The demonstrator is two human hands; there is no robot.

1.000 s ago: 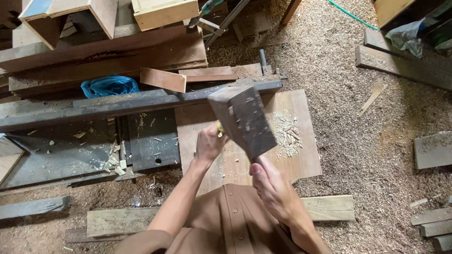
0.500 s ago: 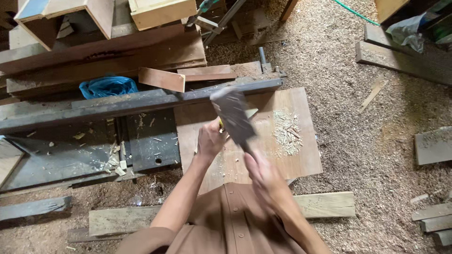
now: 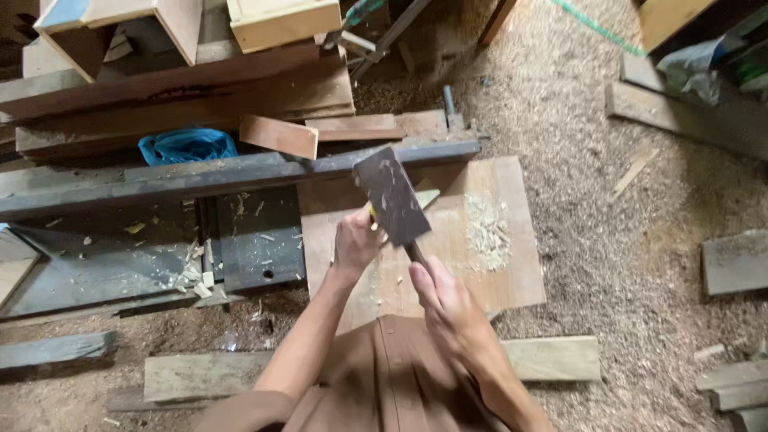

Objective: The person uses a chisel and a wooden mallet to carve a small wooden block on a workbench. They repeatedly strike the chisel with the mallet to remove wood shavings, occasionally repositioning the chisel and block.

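My right hand (image 3: 448, 308) grips the handle of a dark wooden mallet (image 3: 392, 196), whose big block head hangs over my left hand. My left hand (image 3: 356, 240) is closed around a thin tool with a yellow part (image 3: 373, 213), probably a chisel, mostly hidden by the mallet head. Both hands work above a flat brown board (image 3: 504, 272) lying on the sawdust floor. A small heap of pale wood chips (image 3: 486, 230) lies on that board, to the right of the mallet.
A long dark metal beam (image 3: 200, 178) runs across behind the board, with a dark metal plate (image 3: 256, 240) below it. Stacked planks (image 3: 184, 96), a blue plastic bag (image 3: 186, 146) and wooden boxes sit beyond. Loose planks (image 3: 552, 358) lie on the sawdust near my body and at right.
The mallet head has swung down from a raised, tilted pose onto the tool in my left hand. My left hand has stayed in place on the board.
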